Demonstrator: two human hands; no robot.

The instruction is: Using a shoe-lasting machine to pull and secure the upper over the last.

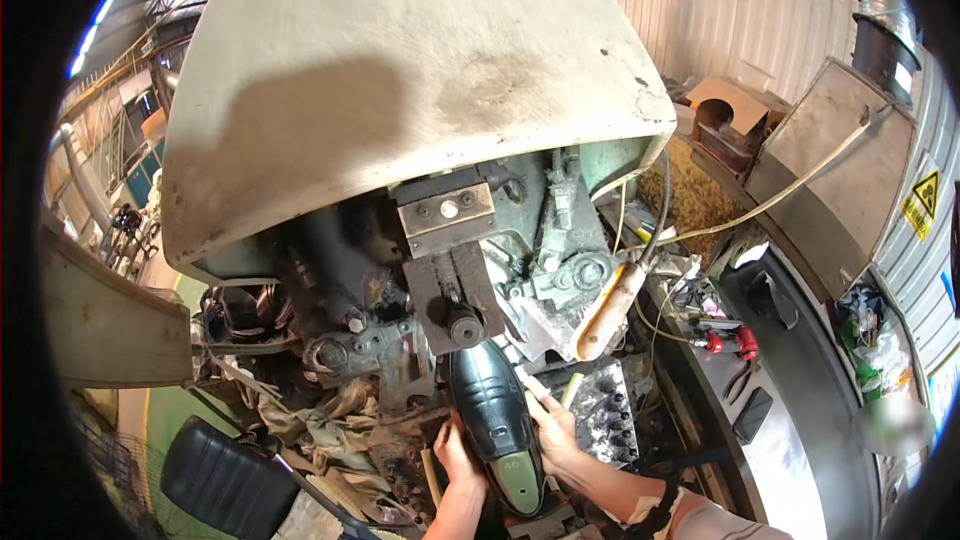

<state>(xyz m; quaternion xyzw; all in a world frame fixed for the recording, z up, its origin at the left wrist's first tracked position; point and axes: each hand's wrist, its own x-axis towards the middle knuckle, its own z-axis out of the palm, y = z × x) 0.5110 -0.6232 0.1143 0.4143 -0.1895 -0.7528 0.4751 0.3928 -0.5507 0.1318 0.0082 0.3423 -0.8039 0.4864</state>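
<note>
A glossy black shoe upper (488, 395) is stretched over a green shoe last (518, 480). Its toe points away from me, right under the round metal head (463, 328) of a large machine; I cannot tell whether they touch. My left hand (458, 455) grips the shoe's left side, with its fingertips partly hidden. Against the right side, my right hand (553, 430) is closed with its fingers along the upper. Pale coverings show on some of its fingers. The machine's big worn cream hood (420, 70) hangs over the metal parts.
A wooden-handled tool (608, 315) hangs right of the machine head. On the right bench lie a red tool (735, 342), pliers (740, 380) and a black phone (752, 415). A black padded seat (228, 475) stands at lower left, near crumpled cloth (340, 440). Cables cross on the right.
</note>
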